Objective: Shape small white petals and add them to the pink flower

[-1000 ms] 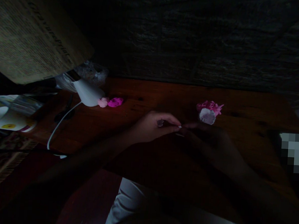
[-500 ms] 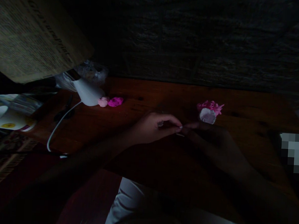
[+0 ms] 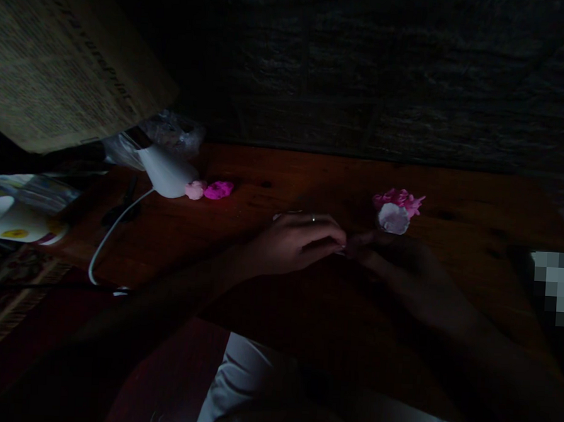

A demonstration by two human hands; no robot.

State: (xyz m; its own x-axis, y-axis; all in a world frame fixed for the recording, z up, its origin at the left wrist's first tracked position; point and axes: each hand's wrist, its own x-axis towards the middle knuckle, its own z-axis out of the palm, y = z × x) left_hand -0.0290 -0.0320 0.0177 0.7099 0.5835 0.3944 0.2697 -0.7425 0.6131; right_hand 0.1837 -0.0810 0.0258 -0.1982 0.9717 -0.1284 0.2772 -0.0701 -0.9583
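My left hand [image 3: 292, 243] is closed in a pinch, with a ring on one finger. Its fingertips meet those of my right hand [image 3: 404, 264], also pinched, over the table. A small pale piece [image 3: 340, 252] shows between the two sets of fingertips; dim light and the fingers hide most of it, so its kind is unclear. Just beyond my right hand stands a pink ruffled, flower-like shape [image 3: 402, 199] with a whitish round piece [image 3: 393, 218] in front. Farther left lie a light pink lump [image 3: 195, 190] and a magenta lump [image 3: 219, 189], both soft-looking.
The lumps lie by the white base [image 3: 165, 170] of a lamp with a newsprint-patterned shade [image 3: 76, 68]. Its white cable [image 3: 101, 249] runs over the wooden table [image 3: 284, 167]. A paper cup [image 3: 23, 221] lies tipped at left; crumpled clear plastic [image 3: 179, 136] sits behind the lamp.
My left hand has rolled over and its fingers have curled closer, bringing the ring into view. Both hands remain fingertip to fingertip, and less of the pale piece shows.
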